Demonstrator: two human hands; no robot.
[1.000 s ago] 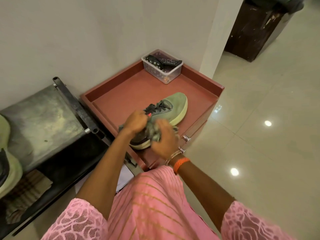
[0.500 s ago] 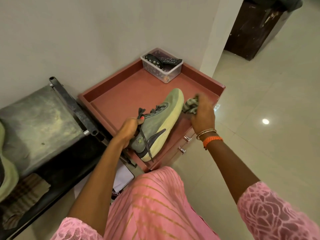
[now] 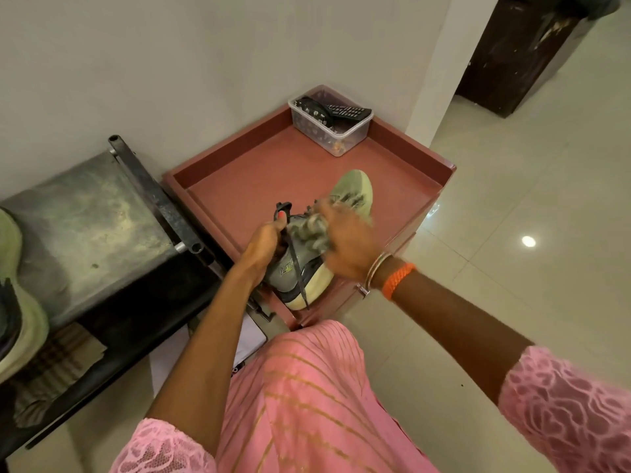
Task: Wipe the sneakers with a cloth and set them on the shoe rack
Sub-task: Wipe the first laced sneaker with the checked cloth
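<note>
Swung the cloth (image 3: pixel 312 230) back from toe to laces, right hand (image 3: pixel 345 249) clenched on it; left hand (image 3: pixel 264 245) gripping the sneaker (image 3: pixel 307 271) over the red counter (image 3: pixel 239 186); wiping unfinished, rack (image 3: pixel 85 216) pending.

Pink lace sleeves (image 3: pixel 573 407), gold-striped pink dress (image 3: pixel 307 387), orange wristband (image 3: pixel 397 279).

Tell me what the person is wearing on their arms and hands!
Both arms have short pink lacy sleeves. The right wrist wears an orange braided band beside thin metal bangles. The left hand has a thumbnail painted reddish-orange. The right hand looks blurry.
</note>
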